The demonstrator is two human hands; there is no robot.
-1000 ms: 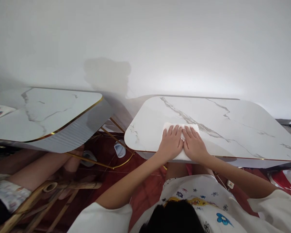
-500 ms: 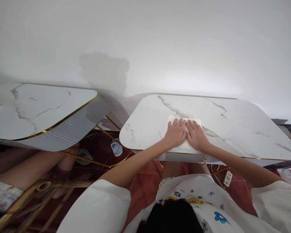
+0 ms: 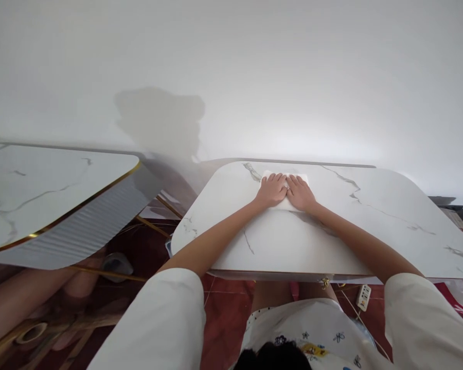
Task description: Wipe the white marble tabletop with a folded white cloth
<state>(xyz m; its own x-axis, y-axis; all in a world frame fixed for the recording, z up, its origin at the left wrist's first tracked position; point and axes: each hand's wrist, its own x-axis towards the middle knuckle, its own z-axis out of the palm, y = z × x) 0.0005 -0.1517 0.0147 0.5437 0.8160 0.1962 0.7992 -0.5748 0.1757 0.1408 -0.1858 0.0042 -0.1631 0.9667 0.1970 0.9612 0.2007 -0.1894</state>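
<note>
A folded white cloth (image 3: 285, 205) lies on a white marble-patterned table (image 3: 231, 241), towards its back edge. My left hand (image 3: 272, 190) rests flat on the cloth's left part, fingers stretched towards the wall. Beside it, my right hand (image 3: 301, 192) presses flat on the right part, fingers also extended. The thumbs nearly meet in the middle. Both palms cover much of the cloth, and its corners show past the fingertips. Neither hand is closed around it.
A white wall (image 3: 293, 77) stands right behind the table. To the left is a second marble-patterned table (image 3: 57, 180) with a gold edge, and another person's legs (image 3: 42, 293) beneath it. A power strip (image 3: 363, 298) lies on the red tiled floor (image 3: 224, 324).
Both hands have slid the cloth forward, away from my body, from near the table's front edge towards its back edge. The arms are stretched further, and the view has shifted slightly.
</note>
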